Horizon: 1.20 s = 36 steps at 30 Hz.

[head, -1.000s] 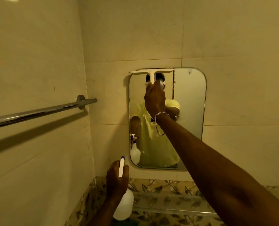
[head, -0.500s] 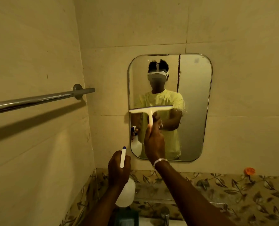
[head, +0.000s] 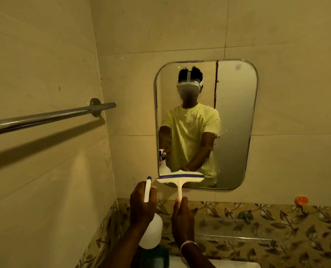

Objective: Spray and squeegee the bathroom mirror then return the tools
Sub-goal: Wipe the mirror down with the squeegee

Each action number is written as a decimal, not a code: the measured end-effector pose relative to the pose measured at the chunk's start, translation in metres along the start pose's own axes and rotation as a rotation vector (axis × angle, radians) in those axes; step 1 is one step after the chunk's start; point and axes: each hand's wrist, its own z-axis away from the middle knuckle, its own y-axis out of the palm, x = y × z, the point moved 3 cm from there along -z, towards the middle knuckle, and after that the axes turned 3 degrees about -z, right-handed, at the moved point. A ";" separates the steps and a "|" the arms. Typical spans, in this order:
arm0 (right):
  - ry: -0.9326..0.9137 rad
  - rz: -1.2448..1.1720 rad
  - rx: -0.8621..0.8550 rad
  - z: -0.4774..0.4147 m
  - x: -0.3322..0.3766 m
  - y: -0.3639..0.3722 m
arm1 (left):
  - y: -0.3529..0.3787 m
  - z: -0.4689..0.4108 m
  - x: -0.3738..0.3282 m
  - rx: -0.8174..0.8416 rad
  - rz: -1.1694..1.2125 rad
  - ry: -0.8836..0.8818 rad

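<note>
From your head camera, take the mirror [head: 236, 120] as the landmark: a tall pane with rounded corners and a thin metal rim, fixed flat to the pale glossy wall tiles. Its right part looks misted and dull; the left part gives a clearer reflection of you in a yellow shirt.

Your right hand [head: 183, 219] is below the mirror's bottom edge, its grip closed around the lower end of the squeegee [head: 180, 178] handle. The squeegee is white plastic, T-shaped, with a blue strip along its blade. The blade lies level across the mirror's lower left corner; whether it presses the glass you cannot tell. A metal chain bracelet [head: 188, 244] sits on that wrist.

Your left hand [head: 143, 207] is just left of the right one, below the mirror's left corner, its grip wrapped around the neck of the bottle [head: 151, 235]. The bottle is translucent white plastic with a rounded body; its contents cannot be made out. Its white trigger with a blue tip stands up past your fingers.

Left of the mirror, a polished round metal bar [head: 50, 117] runs along the side wall. Below the mirror runs a band of leaf-patterned tiles [head: 257, 219], with a small orange thing [head: 302, 200] at its upper edge, to the right.
</note>
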 end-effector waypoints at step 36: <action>-0.463 -0.138 -0.241 -0.187 0.329 -0.162 | 0.012 0.019 -0.038 0.058 0.082 0.003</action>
